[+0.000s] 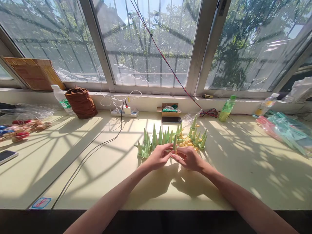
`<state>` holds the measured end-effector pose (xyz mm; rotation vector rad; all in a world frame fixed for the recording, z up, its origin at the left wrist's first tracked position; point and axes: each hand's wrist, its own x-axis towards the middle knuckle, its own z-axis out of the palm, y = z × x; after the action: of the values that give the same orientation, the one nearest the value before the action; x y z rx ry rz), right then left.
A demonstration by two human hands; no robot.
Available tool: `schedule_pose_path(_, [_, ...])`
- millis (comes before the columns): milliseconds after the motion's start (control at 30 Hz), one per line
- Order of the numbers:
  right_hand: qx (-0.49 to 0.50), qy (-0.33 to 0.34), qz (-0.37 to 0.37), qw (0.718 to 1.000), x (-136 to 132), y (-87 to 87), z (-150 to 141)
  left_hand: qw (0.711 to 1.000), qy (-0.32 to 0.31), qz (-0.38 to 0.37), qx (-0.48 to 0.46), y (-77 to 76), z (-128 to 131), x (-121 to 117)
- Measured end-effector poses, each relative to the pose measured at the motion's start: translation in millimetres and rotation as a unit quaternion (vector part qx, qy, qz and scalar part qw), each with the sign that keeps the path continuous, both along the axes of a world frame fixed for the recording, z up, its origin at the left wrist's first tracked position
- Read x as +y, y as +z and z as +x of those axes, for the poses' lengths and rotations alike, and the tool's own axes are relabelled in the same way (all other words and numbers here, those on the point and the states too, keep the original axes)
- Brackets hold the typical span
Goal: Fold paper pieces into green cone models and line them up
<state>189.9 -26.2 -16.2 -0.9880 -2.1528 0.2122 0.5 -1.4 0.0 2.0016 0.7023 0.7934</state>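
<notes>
My left hand [159, 157] and my right hand [188, 158] meet at the middle of the pale table [73, 169], fingers pinched together on one small green cone [175, 143] held upright between them. Just beyond the fingers stand several more green cones [156, 138], upright in a loose cluster. A heap of small yellow pieces [187, 142] lies to the right of them, with further green cones [198, 138] around it.
A black phone [171, 120] and small cardboard box [169, 109] lie behind the cones. A power strip [124, 112], black cable [97, 146], brown bag [81, 102], bottles [226, 109], plastic bags [287, 131] and another phone [7, 156] ring the table.
</notes>
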Motion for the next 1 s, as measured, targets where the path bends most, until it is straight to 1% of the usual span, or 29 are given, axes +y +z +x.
schedule_pose_path(133, [0.005, -0.023, 0.014, 1.0, 3, 0.0, 3, 0.999, 0.038, 0.013, -0.005, 1.2, 2, 0])
schedule_pose_path(233, [0.017, -0.037, 0.029, 0.999, 7, 0.1, 8, 0.997, 0.059, 0.05, -0.005, 1.2, 1, 0])
schedule_pose_path(333, [0.042, -0.071, 0.059, 0.995, 13, -0.7, 17, 0.993, 0.076, 0.09, 0.016, -0.2, 1, 0])
schedule_pose_path(467, [0.075, -0.137, 0.091, 0.984, 21, 1.6, 28, 0.984, 0.085, 0.151, 0.038, -2.0, 1, 0])
schedule_pose_path(533, [0.08, -0.163, 0.091, 0.979, 24, 4.5, 34, 0.983, 0.083, 0.161, 0.042, -2.6, 2, 1])
schedule_pose_path(600, [0.075, -0.177, 0.085, 0.978, 24, 6.8, 39, 0.984, 0.08, 0.155, 0.044, -3.1, 1, 2])
schedule_pose_path(700, [0.063, -0.185, 0.076, 0.978, 25, 6.5, 46, 0.984, 0.079, 0.152, 0.048, -3.5, 1, 4])
schedule_pose_path(867, [0.042, -0.175, 0.034, 0.983, 28, 0.2, 55, 0.983, 0.078, 0.154, 0.07, -5.0, -2, 5])
schedule_pose_path(1000, [0.006, -0.143, 0.006, 0.99, 30, -1.0, 56, 0.979, 0.084, 0.144, 0.12, -10.3, -4, 7])
